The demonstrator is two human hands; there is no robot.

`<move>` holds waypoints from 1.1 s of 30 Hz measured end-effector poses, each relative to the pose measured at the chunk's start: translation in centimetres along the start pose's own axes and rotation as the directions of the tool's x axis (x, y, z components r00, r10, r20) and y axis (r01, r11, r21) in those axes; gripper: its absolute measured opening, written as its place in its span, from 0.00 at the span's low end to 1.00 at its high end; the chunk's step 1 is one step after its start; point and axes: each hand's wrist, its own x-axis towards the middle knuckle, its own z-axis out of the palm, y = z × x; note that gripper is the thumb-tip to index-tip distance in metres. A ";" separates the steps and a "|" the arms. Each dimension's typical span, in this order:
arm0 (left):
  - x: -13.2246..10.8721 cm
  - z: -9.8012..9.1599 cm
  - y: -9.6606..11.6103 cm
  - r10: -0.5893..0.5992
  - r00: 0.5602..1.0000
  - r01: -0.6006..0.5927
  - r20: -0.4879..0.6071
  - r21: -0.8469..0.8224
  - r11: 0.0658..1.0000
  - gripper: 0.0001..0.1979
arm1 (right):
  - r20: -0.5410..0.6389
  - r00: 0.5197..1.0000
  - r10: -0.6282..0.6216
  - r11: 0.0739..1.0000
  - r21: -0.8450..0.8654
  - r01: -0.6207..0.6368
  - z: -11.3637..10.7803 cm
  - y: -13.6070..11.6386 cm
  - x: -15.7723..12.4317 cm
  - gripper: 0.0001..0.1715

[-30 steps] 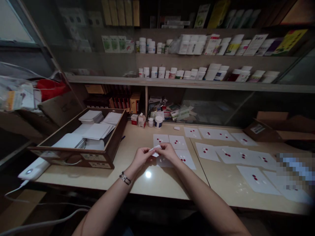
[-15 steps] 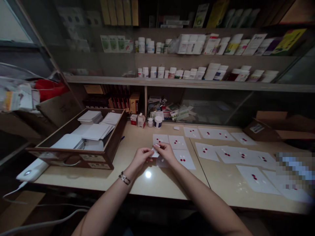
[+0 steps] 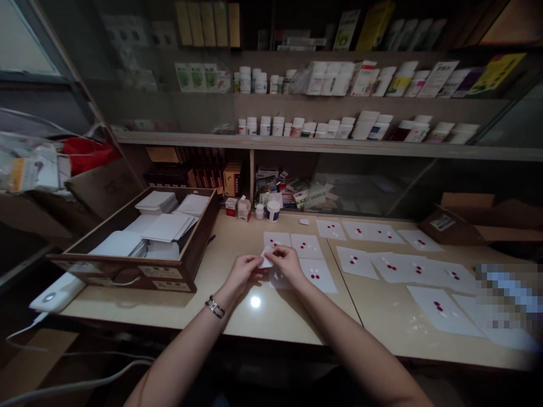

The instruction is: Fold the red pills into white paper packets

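Observation:
Between both hands, over the table, is a small folded white paper [image 3: 266, 257]. My left hand [image 3: 244, 271] pinches its lower left side with thumb and fingers. On the other side my right hand [image 3: 287, 263] grips the paper's right edge, fingers closed. Whether anything lies inside the fold is hidden. Below and behind the hands lie white paper sheets [image 3: 309, 254] bearing small red and white pills [image 3: 314, 277]. One sheet is partly covered by my right hand.
To the left stands a wooden drawer [image 3: 186, 274] with stacks of white paper [image 3: 163, 226]. More sheets with pills [image 3: 441, 311] spread across the right side. A white jar [image 3: 272, 212] and small boxes [image 3: 244, 209] stand at the back. A cardboard box [image 3: 441, 223] sits at far right.
The folded paper has tilted up and stands higher between the fingers. My right fingers have shifted from its top to its right edge. The sheets lie unchanged.

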 end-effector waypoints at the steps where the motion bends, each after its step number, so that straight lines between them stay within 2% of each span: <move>1: 0.0 0.1 0.0 0.007 1.000 -0.007 0.001 0.011 1.000 0.21 | -0.005 1.000 -0.019 1.000 -0.016 0.019 -0.1 -0.1 0.0 0.16; 4: 0.0 0.2 0.1 0.080 0.997 -0.080 0.002 0.046 0.996 0.22 | 0.034 0.999 -0.016 1.000 -0.023 0.017 -0.3 -0.3 0.1 0.16; 8: 0.0 0.2 0.4 0.248 0.967 -0.242 -0.063 0.085 0.967 0.19 | 0.109 0.993 0.044 0.998 0.032 -0.048 -0.6 -0.4 0.3 0.16; 11: -0.1 0.2 0.6 0.296 0.948 -0.285 -0.112 0.104 0.953 0.15 | 0.135 0.988 0.073 0.996 0.038 -0.079 -0.4 -0.3 0.2 0.15; 13: -0.1 0.1 0.5 0.281 0.950 -0.272 -0.138 0.082 0.959 0.14 | 0.163 0.983 0.083 0.994 0.051 -0.093 -0.2 -0.2 0.1 0.14; 16: 0.2 -0.1 0.3 0.188 0.973 -0.193 -0.134 -0.025 0.981 0.12 | 0.153 0.986 0.065 0.992 0.095 -0.080 0.2 0.0 -0.1 0.11; 20: 0.7 -0.5 0.2 0.025 0.997 -0.039 -0.078 -0.183 0.982 0.11 | 0.158 0.987 -0.001 0.993 0.116 -0.018 0.1 -0.1 -0.2 0.08; 23: 0.6 -0.6 0.2 -0.049 0.999 0.045 -0.021 -0.178 0.983 0.11 | 0.190 0.980 -0.052 0.993 0.111 0.031 -0.3 -0.4 -0.2 0.08; 27: 0.2 -0.4 0.6 -0.034 0.999 0.038 0.034 -0.136 0.990 0.11 | 0.191 0.979 -0.070 0.993 0.105 0.050 -0.6 -0.7 -0.2 0.08; 33: 0.1 -0.7 1.1 -0.049 0.998 0.053 0.026 -0.207 0.977 0.05 | 0.245 0.959 -0.143 0.990 0.044 0.137 -0.8 -0.9 -0.3 0.11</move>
